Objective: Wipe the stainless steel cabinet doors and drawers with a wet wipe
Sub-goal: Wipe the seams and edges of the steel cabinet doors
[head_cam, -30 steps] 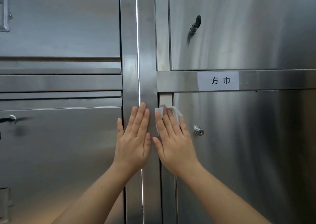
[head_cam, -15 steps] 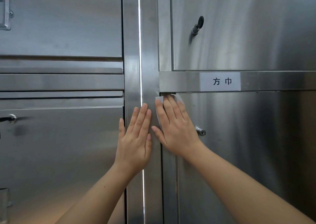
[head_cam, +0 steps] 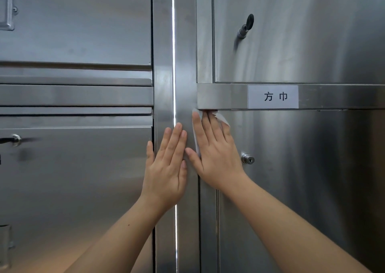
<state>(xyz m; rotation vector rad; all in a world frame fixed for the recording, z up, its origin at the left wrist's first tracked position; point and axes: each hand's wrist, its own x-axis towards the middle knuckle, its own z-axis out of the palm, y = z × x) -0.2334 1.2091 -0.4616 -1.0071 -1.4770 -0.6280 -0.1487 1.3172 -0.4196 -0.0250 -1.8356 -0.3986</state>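
We count three locks, two hands, one wet wipe and one label. Far left, the first lock (head_cam: 15,140) sits on the lower left door (head_cam: 73,179). The left hand (head_cam: 166,168) lies flat on the vertical post (head_cam: 185,64), fingers straight and together, holding nothing. Just right of it, the right hand (head_cam: 214,158) presses the wet wipe (head_cam: 223,120) against the top left corner of the lower right door (head_cam: 302,179), fingers straight, tips at the underside of the crossbar (head_cam: 333,96). The wipe lies under those fingers, with white edges showing on either side. The label (head_cam: 273,96) sits on the crossbar. The second lock (head_cam: 248,159) is just right of the right hand. The third (head_cam: 245,27), with a key in it, is on the upper right door (head_cam: 302,32).
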